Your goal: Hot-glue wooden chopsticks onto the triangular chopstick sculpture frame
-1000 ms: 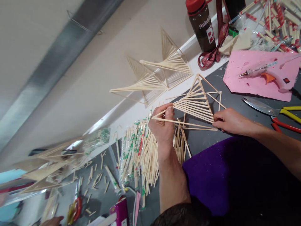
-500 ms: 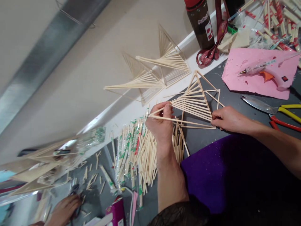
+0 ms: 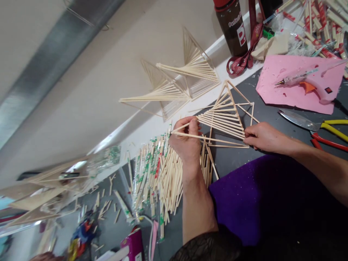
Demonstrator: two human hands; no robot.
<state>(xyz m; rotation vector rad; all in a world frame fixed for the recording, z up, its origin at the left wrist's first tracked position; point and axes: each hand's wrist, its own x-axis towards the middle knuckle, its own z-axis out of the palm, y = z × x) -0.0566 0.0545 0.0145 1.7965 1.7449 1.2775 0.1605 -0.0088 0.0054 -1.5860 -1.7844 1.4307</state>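
A triangular chopstick frame [image 3: 223,125] with a fan of sticks across it stands over the grey table. My left hand [image 3: 187,143] is closed on the frame's left side, thumb and fingers pinching the sticks. At the lower right corner, my right hand [image 3: 265,138] pinches the frame where the fan's lowest stick ends; the exact contact is hidden by the fingers. Loose bare chopsticks [image 3: 170,181] lie in a pile beside and under my left forearm. Wrapped chopsticks [image 3: 144,174] are left of that pile.
A glue gun [image 3: 323,87] rests on a pink sheet [image 3: 268,81]. Pliers [image 3: 301,121] with red and yellow handles lie below it. A dark bottle [image 3: 233,32] and a red lanyard [image 3: 239,67] stand by the wall. Similar stick structures [image 3: 198,70] lean there.
Both my hands and the frame stay almost still. At the lower left, another person's hand has drawn back, uncovering a tool with coloured handles.
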